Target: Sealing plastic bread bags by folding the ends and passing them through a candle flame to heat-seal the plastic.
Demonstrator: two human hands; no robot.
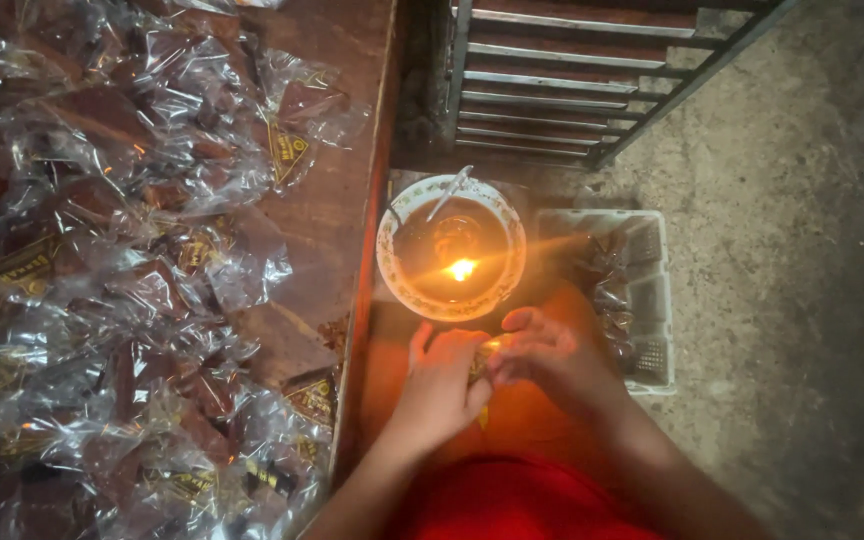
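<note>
Left hand (444,385): near centre, fingers curled and pressed onto one end of a small clear-plastic packet with brown contents (485,358).

Right hand (542,355): just right of the left, fingertips pinching the packet's other end; upper finger lifted slightly clear.

Packet: pinched between both sets of fingertips, held just near of the flame, apart from it. Mostly hidden by the fingers; open or closed mouth cannot be told, possibly being sealed by heat.

Round white shallow bowl with dark liquid and a small lit flame (452,248): far of the hands, at the table's right edge; thin pale stick resting across its far rim.

Dark wooden table (337,200): left, loaded with a large heap of clear-plastic packets of brown pieces with gold-and-black labels (122,250). Judged the larger share, either finished or awaiting handling; which of the two not evident.

White plastic slotted crate (647,300): right of the bowl, on grey concrete floor (782,250), holding a few more clear packets.

Metal barred grille (572,80): far, centre-right.

Progress: one packet in hand, many handled pieces lying about; remaining count not determinable.
</note>
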